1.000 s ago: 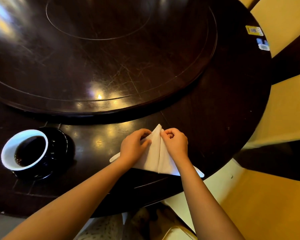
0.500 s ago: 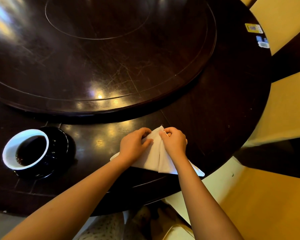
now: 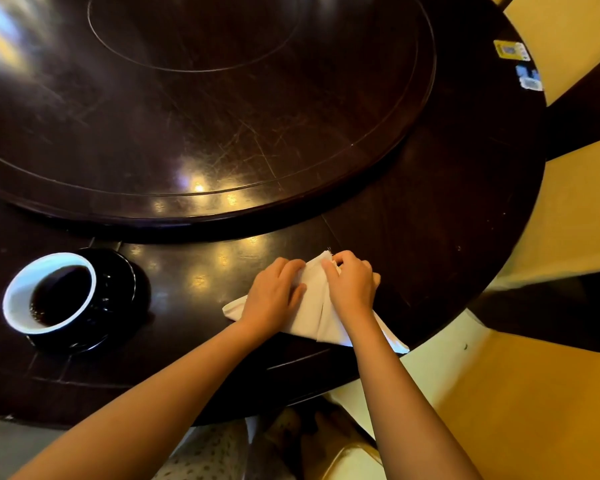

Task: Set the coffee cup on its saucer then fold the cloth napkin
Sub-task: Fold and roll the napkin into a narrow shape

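- the coffee cup (image 3: 51,293) is sitting on its dark saucer (image 3: 118,299), well to the left of both hands; that half of the job is looking done, with dark coffee showing in the cup
- the white napkin (image 3: 314,306) is lying on the dark table (image 3: 447,220) near its front edge, already shaped into a triangle with its point aimed away from the person; two flaps are meeting along a seam running down the middle, between the two hands
- the left hand (image 3: 274,294) is lying flatter on the left flap than a second ago, fingers spread and pressing down rather than pinching; it is pinning the cloth, not closing around it
- the right hand (image 3: 352,289) is curling its fingertips (image 3: 336,263) at the tip of the triangle, just ahead of its own knuckles; it is pinching the cloth corner there and has been sliding a little towards the point over the last second
- so the change is small but telling; the left hand is shifting from gripping to smoothing, and the right one is tidying the tip, which suggests the current fold is being set and creased rather than started
- the right tail of the napkin is poking out behind the right wrist, close to the table edge; how many folds are left is hard to judge from here
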The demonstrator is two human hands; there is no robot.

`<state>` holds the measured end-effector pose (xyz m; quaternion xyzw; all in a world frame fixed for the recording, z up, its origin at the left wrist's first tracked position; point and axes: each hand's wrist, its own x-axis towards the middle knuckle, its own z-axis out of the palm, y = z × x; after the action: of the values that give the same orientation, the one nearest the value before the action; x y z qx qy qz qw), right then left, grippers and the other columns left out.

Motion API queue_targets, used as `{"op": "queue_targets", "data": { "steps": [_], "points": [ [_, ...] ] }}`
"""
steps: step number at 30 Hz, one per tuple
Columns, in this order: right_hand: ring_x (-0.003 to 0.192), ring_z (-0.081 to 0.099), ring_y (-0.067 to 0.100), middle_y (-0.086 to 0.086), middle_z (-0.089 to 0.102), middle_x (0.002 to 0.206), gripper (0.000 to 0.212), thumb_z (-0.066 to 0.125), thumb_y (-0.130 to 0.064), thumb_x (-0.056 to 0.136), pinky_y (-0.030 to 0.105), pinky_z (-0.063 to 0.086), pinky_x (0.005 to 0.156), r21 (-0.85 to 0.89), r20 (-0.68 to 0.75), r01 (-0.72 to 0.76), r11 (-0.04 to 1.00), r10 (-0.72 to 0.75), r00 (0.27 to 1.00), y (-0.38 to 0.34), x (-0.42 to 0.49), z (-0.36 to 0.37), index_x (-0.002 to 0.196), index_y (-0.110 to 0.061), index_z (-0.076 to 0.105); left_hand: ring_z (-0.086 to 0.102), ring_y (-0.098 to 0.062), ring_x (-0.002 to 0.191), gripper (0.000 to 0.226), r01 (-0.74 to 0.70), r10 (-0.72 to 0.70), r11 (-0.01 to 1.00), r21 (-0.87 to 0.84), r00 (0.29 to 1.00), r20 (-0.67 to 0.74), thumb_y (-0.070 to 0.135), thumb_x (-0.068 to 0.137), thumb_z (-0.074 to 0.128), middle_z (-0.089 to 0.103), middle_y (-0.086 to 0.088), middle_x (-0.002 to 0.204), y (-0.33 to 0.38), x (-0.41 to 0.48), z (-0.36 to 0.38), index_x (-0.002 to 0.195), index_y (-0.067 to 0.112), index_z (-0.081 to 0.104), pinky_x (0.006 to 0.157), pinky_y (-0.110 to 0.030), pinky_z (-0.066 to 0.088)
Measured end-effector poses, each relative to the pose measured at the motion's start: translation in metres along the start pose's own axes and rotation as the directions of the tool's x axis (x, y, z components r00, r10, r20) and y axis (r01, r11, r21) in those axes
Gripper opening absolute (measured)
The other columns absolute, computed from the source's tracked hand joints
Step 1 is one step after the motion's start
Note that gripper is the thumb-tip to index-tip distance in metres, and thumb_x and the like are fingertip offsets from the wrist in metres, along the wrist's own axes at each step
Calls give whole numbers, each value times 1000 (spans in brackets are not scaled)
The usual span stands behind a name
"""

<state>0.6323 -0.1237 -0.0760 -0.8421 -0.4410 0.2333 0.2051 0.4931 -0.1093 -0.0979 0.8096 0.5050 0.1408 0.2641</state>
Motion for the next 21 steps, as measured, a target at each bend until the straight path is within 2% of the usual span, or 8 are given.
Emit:
{"op": "queue_targets", "data": {
  "steps": [3, 7, 9, 11, 13, 16, 19, 21],
  "points": [
    [94, 49, 25, 6, 65, 94, 27, 47, -37, 93, 37, 34, 84, -57, -75, 143, 988, -148, 986, 9, -2, 7, 95, -12, 58, 49, -22, 99, 35, -110, 115, 985, 130, 993, -33, 34, 89, 44, 54, -11, 115, -5, -5, 10, 119, 14, 45, 85, -37, 45],
    [92, 53, 27, 8, 62, 99, 39, 38, -44, 91, 40, 39, 80, -231, -170, 299, 926, -341, 925, 16, 3, 19, 107, -13, 56, 36, -17, 99, 34, -121, 138, 962, 245, 989, -52, 35, 89, 38, 55, -10, 113, -6, -5, 12, 116, 17, 45, 87, -35, 38],
    [97, 53, 26, 6, 59, 106, 43, 32, -44, 91, 40, 36, 86, -324, -126, 398, 858, -456, 881, 17, 7, 23, 118, -17, 52, 36, -18, 99, 34, -124, 141, 954, 271, 989, -46, 35, 89, 39, 56, -9, 114, -7, -5, 13, 118, 17, 43, 86, -33, 32],
    [100, 54, 25, 4, 59, 111, 43, 31, -43, 91, 39, 34, 90, -412, -79, 445, 795, -518, 852, 19, 11, 26, 120, -19, 52, 39, -20, 101, 37, -104, 122, 948, 301, 992, -41, 36, 89, 39, 56, -9, 116, -6, -5, 12, 120, 18, 41, 86, -36, 36],
    [101, 55, 25, 4, 59, 112, 43, 31, -42, 91, 41, 41, 88, -444, -66, 419, 792, -495, 867, 19, 13, 28, 118, -18, 54, 47, -23, 101, 42, -58, 69, 934, 352, 997, -20, 42, 87, 39, 57, -9, 115, -4, -7, 6, 120, 17, 43, 80, -38, 44],
    [93, 55, 25, 5, 59, 107, 38, 34, -41, 90, 41, 44, 79, -452, -85, 380, 807, -463, 882, 17, 12, 28, 112, -18, 56, 51, -27, 102, 47, 85, -113, 931, 356, 992, 60, 48, 84, 48, 53, -9, 114, -3, -10, -15, 116, 14, 47, 73, -38, 48],
    [86, 52, 26, 7, 58, 100, 28, 42, -39, 91, 39, 41, 73, -401, -114, 351, 846, -426, 897, 16, 12, 27, 103, -17, 56, 57, -29, 101, 50, 263, -333, 917, 299, 919, 211, 50, 78, 61, 57, -8, 116, -7, -7, -44, 113, 16, 47, 75, -39, 48],
    [87, 52, 27, 9, 57, 98, 25, 45, -37, 93, 39, 39, 73, -349, -125, 315, 883, -377, 918, 14, 14, 26, 99, -15, 56, 58, -27, 100, 49, 295, -393, 910, 291, 838, 378, 46, 77, 65, 61, -9, 115, -10, -1, -60, 112, 15, 52, 79, -35, 46]
  ]
}}
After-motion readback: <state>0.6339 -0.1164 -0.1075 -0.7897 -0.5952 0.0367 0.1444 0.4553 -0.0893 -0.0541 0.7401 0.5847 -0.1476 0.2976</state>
